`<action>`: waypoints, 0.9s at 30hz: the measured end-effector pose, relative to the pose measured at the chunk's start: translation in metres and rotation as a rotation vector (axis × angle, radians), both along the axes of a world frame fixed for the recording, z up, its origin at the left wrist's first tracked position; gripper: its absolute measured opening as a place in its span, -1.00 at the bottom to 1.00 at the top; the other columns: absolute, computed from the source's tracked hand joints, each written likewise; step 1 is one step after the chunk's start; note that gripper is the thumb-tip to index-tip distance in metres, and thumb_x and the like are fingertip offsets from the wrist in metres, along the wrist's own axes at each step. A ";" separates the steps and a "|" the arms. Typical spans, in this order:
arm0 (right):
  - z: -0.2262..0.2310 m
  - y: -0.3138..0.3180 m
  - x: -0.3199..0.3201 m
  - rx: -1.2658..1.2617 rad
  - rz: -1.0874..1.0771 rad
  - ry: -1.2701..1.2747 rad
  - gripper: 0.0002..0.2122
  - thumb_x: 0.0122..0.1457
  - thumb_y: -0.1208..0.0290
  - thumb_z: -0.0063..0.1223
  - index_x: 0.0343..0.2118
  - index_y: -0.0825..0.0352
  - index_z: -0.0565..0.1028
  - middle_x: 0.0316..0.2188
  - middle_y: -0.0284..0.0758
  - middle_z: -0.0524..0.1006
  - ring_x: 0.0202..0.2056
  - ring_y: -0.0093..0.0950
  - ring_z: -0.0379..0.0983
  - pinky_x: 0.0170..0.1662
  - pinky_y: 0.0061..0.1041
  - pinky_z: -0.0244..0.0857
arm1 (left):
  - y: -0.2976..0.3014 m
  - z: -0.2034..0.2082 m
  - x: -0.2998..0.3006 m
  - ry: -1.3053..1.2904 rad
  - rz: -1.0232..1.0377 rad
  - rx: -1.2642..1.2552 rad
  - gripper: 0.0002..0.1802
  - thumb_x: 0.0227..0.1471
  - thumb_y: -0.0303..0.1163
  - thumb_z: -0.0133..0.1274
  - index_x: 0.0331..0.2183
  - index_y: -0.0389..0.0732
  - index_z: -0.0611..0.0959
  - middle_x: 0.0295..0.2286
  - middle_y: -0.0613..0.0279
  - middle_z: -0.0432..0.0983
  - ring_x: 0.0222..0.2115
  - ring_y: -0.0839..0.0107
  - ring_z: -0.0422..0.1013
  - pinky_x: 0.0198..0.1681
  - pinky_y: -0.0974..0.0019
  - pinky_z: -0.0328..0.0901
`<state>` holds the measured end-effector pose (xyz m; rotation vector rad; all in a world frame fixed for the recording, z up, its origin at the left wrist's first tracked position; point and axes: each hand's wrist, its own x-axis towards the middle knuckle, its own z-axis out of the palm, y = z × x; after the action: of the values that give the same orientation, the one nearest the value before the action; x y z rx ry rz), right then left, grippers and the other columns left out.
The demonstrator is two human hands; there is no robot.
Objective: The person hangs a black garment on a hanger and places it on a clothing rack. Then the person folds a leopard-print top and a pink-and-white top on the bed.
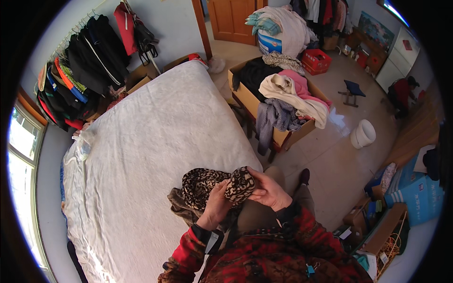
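A dark brown and beige patterned piece of cloth (202,185), which looks like a garment, is bunched at the near right edge of the bed. My left hand (218,203) grips a fold of it from the left, fingers closed. On the other side my right hand (270,191) pinches the same bundle by its raised right end, thumb and fingers round the fabric. Beneath the bundle, a plain brown part of cloth (178,202) spreads on the bed; whether it belongs to the same piece I cannot tell. The garment's full shape is hidden in its folds.
A bed with a white cover (151,132) fills the left. Ahead right stands a cardboard box (252,101) heaped with clothes. A white bucket (363,134) and a small stool (351,92) stand on the floor. Another person (402,96) crouches far right. Boxes (384,231) crowd the near right.
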<state>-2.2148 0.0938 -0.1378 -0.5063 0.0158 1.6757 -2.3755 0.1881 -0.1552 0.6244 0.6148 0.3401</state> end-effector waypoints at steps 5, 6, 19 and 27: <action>0.007 0.002 -0.002 -0.146 -0.164 -0.576 -0.75 0.30 0.21 -0.11 -0.42 0.27 0.46 -0.67 -0.52 0.40 -0.80 -0.76 0.06 -0.73 -0.71 -0.04 | -0.002 0.027 -0.002 0.280 0.184 0.556 -0.65 0.11 -0.18 0.07 -0.14 -0.19 0.50 -0.23 0.32 0.44 -0.31 0.51 0.38 -0.29 0.36 0.31; 0.008 0.002 -0.005 -0.136 -0.165 -0.670 -0.74 0.30 0.21 -0.11 -0.43 0.28 0.45 -0.68 -0.52 0.38 -0.80 -0.76 0.07 -0.73 -0.71 -0.04 | -0.003 0.029 -0.001 0.267 0.183 0.706 -0.62 0.07 -0.21 0.12 -0.14 -0.21 0.49 -0.22 0.30 0.43 -0.30 0.49 0.38 -0.28 0.35 0.31; -0.009 0.006 -0.003 -0.088 -0.107 -1.221 -0.71 0.28 0.22 -0.05 -0.46 0.36 0.46 -0.71 -0.53 0.30 -0.71 -0.74 0.16 -0.66 -0.63 0.07 | 0.006 0.020 -0.003 -0.235 0.048 0.025 -0.74 0.20 -0.20 -0.06 -0.22 -0.17 0.56 -0.22 0.25 0.54 -0.18 0.39 0.45 -0.06 0.26 0.33; 0.006 -0.004 -0.005 -0.059 -0.372 -1.624 -0.81 0.13 0.39 0.15 -0.45 0.39 0.42 -0.62 -0.37 0.45 -0.58 -0.62 0.39 -0.52 -0.58 0.27 | 0.005 0.006 -0.004 -0.191 0.089 -0.011 -0.67 0.22 -0.18 -0.11 -0.13 -0.20 0.53 -0.17 0.23 0.51 -0.13 0.36 0.41 0.01 0.20 0.27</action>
<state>-2.2202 0.0894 -0.1320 -1.6437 -0.9496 0.5392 -2.3797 0.1929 -0.1492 0.5479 0.4617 0.4734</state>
